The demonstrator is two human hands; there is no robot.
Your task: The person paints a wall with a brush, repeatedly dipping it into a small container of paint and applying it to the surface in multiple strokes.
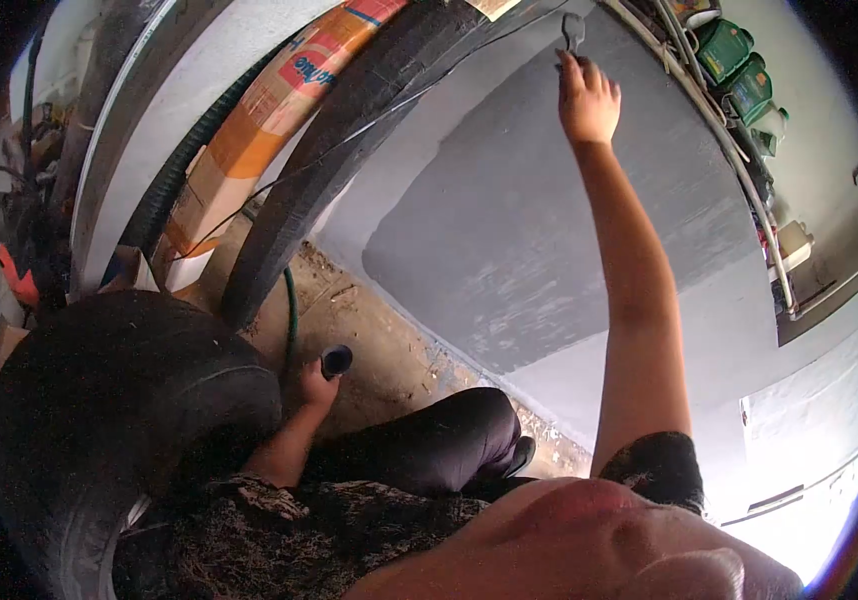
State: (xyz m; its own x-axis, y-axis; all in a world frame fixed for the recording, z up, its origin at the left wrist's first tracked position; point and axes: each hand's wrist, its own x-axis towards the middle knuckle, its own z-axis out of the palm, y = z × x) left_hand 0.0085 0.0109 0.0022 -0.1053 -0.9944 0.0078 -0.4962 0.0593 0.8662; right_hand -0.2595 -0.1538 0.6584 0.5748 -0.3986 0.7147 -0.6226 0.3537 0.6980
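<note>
My right hand (590, 98) is raised high on an outstretched arm, its fingers closed around the handle of a paintbrush (573, 32). The brush head is at the wall, near the upper edge of a large dark grey painted patch (509, 200). Lighter wall surrounds this patch, and its lower part looks streaky. Low on the left, my left hand (317, 386) is wrapped around a small dark cup (336, 361). The cup's round mouth faces up; what is inside cannot be made out.
A dark beam (349, 130) and a long taped cardboard box (239, 150) lean at the left. A black tyre (129, 370) stands close by my left side. Green containers (749, 88) sit on a shelf at upper right, behind pipes (724, 140). Debris lies along the floor (389, 340).
</note>
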